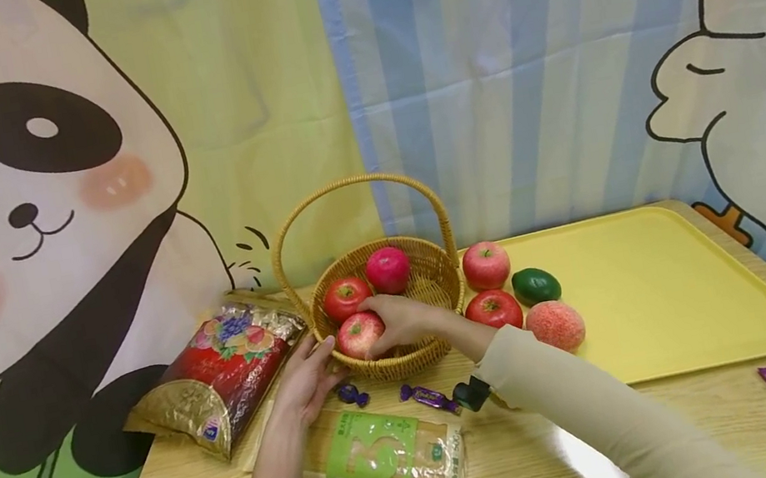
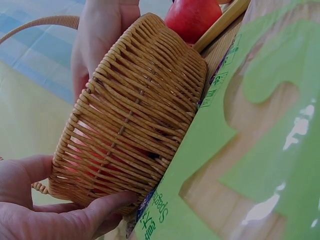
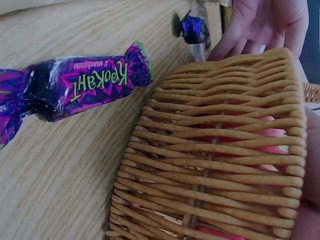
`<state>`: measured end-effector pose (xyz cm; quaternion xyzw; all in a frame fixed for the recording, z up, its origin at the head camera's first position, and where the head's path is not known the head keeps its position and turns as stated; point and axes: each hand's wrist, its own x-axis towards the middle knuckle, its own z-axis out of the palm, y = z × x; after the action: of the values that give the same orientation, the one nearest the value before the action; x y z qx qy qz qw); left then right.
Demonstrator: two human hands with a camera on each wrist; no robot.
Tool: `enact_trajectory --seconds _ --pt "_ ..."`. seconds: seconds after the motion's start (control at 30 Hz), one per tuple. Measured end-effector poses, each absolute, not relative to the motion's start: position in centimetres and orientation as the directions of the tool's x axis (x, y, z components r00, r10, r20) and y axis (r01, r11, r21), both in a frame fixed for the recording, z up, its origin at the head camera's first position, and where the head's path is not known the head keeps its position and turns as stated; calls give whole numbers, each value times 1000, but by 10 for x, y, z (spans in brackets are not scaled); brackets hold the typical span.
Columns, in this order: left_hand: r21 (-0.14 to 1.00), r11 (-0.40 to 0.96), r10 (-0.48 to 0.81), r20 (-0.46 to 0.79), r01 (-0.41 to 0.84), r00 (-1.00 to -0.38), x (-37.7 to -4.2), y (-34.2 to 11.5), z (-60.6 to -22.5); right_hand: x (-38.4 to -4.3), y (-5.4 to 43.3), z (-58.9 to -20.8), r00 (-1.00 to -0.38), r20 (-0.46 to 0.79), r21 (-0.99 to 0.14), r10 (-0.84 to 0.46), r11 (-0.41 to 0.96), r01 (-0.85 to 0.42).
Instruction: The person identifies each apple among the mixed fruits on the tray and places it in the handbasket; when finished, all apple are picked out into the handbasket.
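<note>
A wicker basket (image 1: 395,368) with a tall arched handle stands on the table. My right hand (image 1: 404,318) reaches inside it and holds a pink-red apple (image 1: 357,336) near the front left. Behind that apple lie a red apple (image 1: 345,298) and a deep-pink round fruit (image 1: 388,269). At the basket's left side, my left hand (image 1: 304,383) grips the woven wall; in the left wrist view, the thumb is at the rim and the fingers curl along the outside. The wicker wall (image 3: 210,150) mostly hides the right hand's fingers in the right wrist view.
A yellow tray (image 1: 666,293) is at right, with apples (image 1: 486,265), a green fruit (image 1: 535,286) and a peach-like fruit (image 1: 556,326) by its left end. Wrapped candies (image 1: 430,397) and a green-labelled packet (image 1: 388,454) lie in front. A red-gold bag (image 1: 222,367) leans left.
</note>
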<state>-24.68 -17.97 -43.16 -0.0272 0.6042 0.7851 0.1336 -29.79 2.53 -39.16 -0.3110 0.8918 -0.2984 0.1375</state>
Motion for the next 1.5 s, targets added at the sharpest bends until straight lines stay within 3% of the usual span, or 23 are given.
enact_trajectory --seconds 0.37,0.6,0.9,1.03,1.3,1.5 --pt "939 -250 166 -200 -237 -966 -246 -179 -437 -297 18 -395 -816 -128 -640 -564 675 -367" --pt "940 -240 175 -203 -242 -963 -245 -178 -439 -292 31 -395 -804 -61 -604 -592 663 -442" --pt "938 -251 183 -195 -237 -964 -245 -176 -438 -273 103 -361 -725 83 -714 -684 466 -522" --pt "944 -237 169 -192 -228 -967 -245 -176 -436 -267 148 -342 -729 101 -761 -677 419 -495" --pt "941 -244 179 -192 -233 -965 -246 -179 -435 -270 221 -346 -800 49 -783 -598 475 -402" --pt "941 -242 172 -197 -236 -965 -246 -180 -434 -271 234 -368 -784 11 -740 -621 522 -424"
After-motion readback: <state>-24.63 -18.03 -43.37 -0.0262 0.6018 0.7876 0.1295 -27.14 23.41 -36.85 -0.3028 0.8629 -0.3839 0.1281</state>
